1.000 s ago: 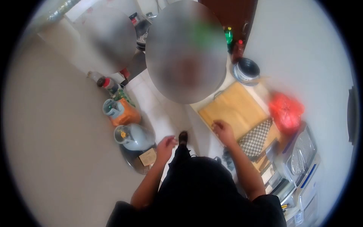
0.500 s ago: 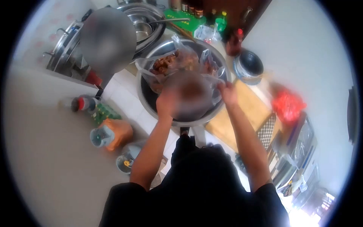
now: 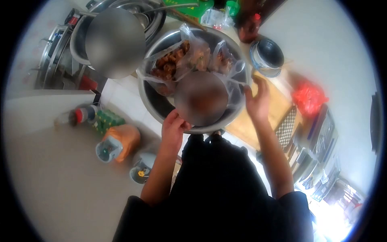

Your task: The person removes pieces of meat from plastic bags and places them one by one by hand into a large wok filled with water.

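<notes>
Drawn back from over the basin since half a second ago, the left hand point(image 3: 174, 126) is now at the near-left rim of the round metal basin point(image 3: 231, 117), fingers curled; a blur hides whether its grip holds anything. The right hand point(image 3: 258, 99) has moved outward to the right rim, fingers parted, its grip loose; contact with the plastic there cannot be told. Inside the basin, toward its far-left edge, lies a clear bag of brown pieces point(image 3: 169, 64), its long axis running from near-left to far-right. The basin's opening faces up.
</notes>
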Demonstrator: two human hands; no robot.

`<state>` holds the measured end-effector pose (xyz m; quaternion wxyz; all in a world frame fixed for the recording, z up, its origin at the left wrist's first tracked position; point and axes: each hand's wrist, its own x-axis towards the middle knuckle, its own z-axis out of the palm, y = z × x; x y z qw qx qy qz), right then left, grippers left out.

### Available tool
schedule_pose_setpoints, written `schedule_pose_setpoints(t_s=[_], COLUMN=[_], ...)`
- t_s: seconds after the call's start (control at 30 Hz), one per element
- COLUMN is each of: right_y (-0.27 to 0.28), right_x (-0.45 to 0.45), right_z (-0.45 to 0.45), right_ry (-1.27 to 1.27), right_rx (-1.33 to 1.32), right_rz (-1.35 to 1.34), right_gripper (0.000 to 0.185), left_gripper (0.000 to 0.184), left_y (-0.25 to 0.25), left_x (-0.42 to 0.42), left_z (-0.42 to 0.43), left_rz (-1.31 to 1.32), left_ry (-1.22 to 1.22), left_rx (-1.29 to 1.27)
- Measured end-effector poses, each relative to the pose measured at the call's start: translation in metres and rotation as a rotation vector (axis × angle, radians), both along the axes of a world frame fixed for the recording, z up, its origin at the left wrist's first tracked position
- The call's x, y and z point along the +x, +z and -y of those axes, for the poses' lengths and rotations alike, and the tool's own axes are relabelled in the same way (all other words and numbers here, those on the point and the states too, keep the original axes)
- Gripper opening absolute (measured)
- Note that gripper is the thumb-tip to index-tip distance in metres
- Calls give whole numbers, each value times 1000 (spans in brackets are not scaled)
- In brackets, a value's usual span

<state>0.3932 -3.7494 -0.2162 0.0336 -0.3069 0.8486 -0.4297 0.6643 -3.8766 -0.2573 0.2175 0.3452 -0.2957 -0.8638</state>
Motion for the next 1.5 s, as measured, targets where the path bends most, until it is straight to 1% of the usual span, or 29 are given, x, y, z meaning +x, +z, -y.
schedule_pose_setpoints(t_s=[0.03,0.1,0.17,0.2,0.23,0.27,0.3,0.37,0.43,0.53,0.67,0.73,0.8,0.83,0.9,0.93,0.97,1.0,1.07,1.1,1.13,1.2,1.3,1.33,1.37,1.4,1.43,1.5], right_y=[11,10,-37,-68,-100,-117,-116,-113,-104,-91,-85,-65,-64,-69,-99,-135,-156,-154,-129,-102,-64,-50,-104,-135,-151,-129,-83,-80], right_x=[18,56,72,71,66,61,59,58,59,70,74,72,71,73,73,69,67,67,60,59,61,60,57,54,52,54,60,58], right_z=[6,12,29,39,52,59,63,68,68,68,84,87,87,86,89,95,100,101,101,99,92,90,95,105,110,106,97,95], right_ry=[41,371,655,650,593,535,538,532,533,498,282,271,260,210,159,3,-153,-151,-25,-27,155,345,335,190,44,46,186,326], right_rx=[-76,-111,77,77,97,117,119,354,473,531,650,648,603,555,505,561,617,617,496,496,556,609,540,620,697,696,644,590], right_rz=[-518,-243,-222,-216,-404,-591,-586,-509,-486,-361,12,129,258,264,268,264,263,273,291,294,232,163,129,190,251,251,178,107], right_gripper=[12,14,19,19,20,21,21,24,27,33,40,44,46,47,47,47,48,48,47,47,47,46,43,43,43,43,43,43], left_gripper=[33,34,35,35,35,34,34,34,34,35,34,33,33,33,33,32,32,32,31,31,30,30,30,29,29,29,30,30], left_y=[3,8,4,4,4,4,3,2,1,4,-1,-1,0,0,1,2,1,2,3,2,1,2,7,5,4,3,2,4], left_x=[-5,-14,-14,-13,-12,-10,-8,-3,1,1,1,1,1,1,0,-1,-1,0,-1,0,1,-2,-4,-4,-4,-5,-5,-4], left_z=[1,2,6,9,10,10,9,10,9,8,7,8,10,11,12,13,14,15,17,17,16,16,15,14,14,13,12,12], left_rz=[6,54,72,72,71,74,79,78,76,59,-2,3,6,15,21,30,42,51,43,45,48,50,46,37,28,29,30,36], left_ry=[0,-31,-53,-68,-81,-65,-64,-75,-86,-88,-61,-63,-70,-68,-66,-62,-58,-59,-73,-76,-77,-72,-81,-78,-74,-73,-74,-75], left_rx=[6,-57,-44,-56,-65,-59,-54,-58,-63,-63,-37,-38,-38,-42,-49,-39,-29,-29,-43,-42,-41,-46,-46,-38,-30,-31,-34,-36])
